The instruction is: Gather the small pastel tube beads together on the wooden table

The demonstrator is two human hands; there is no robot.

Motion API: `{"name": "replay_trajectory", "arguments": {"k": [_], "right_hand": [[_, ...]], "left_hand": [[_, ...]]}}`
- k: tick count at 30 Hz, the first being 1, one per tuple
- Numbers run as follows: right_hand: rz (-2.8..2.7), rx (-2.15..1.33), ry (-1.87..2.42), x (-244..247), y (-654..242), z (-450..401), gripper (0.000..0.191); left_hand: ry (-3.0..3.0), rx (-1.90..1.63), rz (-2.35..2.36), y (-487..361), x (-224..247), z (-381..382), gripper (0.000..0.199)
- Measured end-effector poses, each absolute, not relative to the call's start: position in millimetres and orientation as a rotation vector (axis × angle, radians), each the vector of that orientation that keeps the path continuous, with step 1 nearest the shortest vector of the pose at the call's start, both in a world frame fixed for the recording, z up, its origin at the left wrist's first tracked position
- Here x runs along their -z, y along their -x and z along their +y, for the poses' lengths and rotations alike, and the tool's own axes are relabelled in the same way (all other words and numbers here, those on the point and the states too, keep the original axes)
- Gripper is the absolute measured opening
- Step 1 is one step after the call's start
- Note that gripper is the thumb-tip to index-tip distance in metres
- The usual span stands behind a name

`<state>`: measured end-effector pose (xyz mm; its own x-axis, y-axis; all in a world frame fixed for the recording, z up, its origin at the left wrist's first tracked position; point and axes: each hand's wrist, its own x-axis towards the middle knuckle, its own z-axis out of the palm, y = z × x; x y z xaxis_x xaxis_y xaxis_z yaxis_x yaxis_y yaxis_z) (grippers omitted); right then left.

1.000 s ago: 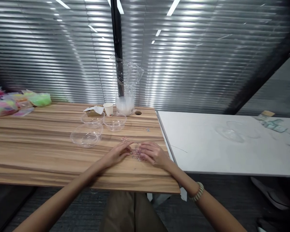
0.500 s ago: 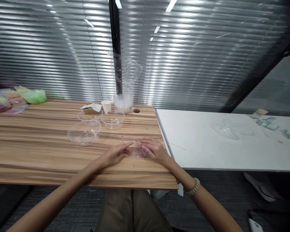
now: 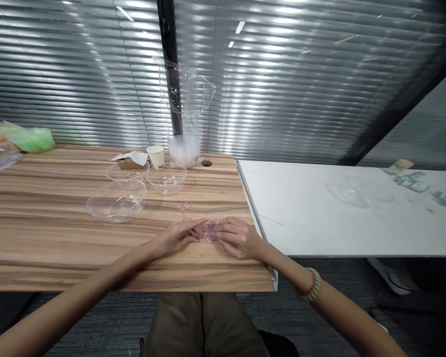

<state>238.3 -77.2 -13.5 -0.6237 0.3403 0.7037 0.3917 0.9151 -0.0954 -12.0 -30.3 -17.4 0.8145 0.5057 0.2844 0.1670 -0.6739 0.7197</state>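
Between my two hands, low on the wooden table (image 3: 52, 248), lies what looks like a small clear packet (image 3: 209, 231) with thin pink, purple and silvery clip-like pieces. The pieces are too small to name surely. My left hand (image 3: 176, 239) grips the packet's left edge, index finger stretched along the top and the other fingers curled below. On the opposite edge, my right hand (image 3: 240, 239) has its fingers bent and closed, the tips partly hidden. Loose pink pieces (image 3: 183, 209) are scattered just beyond my left hand.
Clear plastic bowls (image 3: 117, 201) stand to the left, with a paper cup (image 3: 156, 156), a small cardboard box (image 3: 132, 160) and a bag-wrapped stack of bowls (image 3: 185, 149) behind. Colourful bags (image 3: 33, 140) lie far left. A white table (image 3: 301, 213) adjoins at right, holding clear lids (image 3: 347, 195).
My right hand has drawn slightly back, its fingers curling from over the pieces to the packet's right edge. My left hand stays nearly still. The view has shifted a little.
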Motion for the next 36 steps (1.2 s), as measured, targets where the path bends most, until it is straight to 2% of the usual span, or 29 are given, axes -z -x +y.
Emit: {"name": "replay_trajectory", "arguments": {"k": [10, 16, 22, 27, 32, 36], "right_hand": [[-2.243, 0.116, 0.594, 10, -252, -85, 0.024], [-2.16, -0.075, 0.931, 12, -249, -118, 0.028], [-1.964, -0.324, 1.33, 18, -243, -170, 0.051], [-2.09, -0.256, 1.516, 20, -228, -191, 0.068], [-2.261, -0.074, 1.46, 20, -219, -192, 0.063], [-2.392, -0.056, 1.38, 15, -222, -190, 0.055]], "left_hand": [[-2.196, -0.606, 0.366, -5, 16, -38, 0.054], [-2.203, -0.559, 0.344, -20, 8, -50, 0.054], [-2.261, -0.557, 0.291, -48, 11, -59, 0.053], [-2.407, -0.641, 0.432, -36, 7, -62, 0.06], [-2.742, -0.395, 0.51, 4, -13, -73, 0.071], [-2.817, -0.152, 0.437, 19, -23, -84, 0.066]]}}
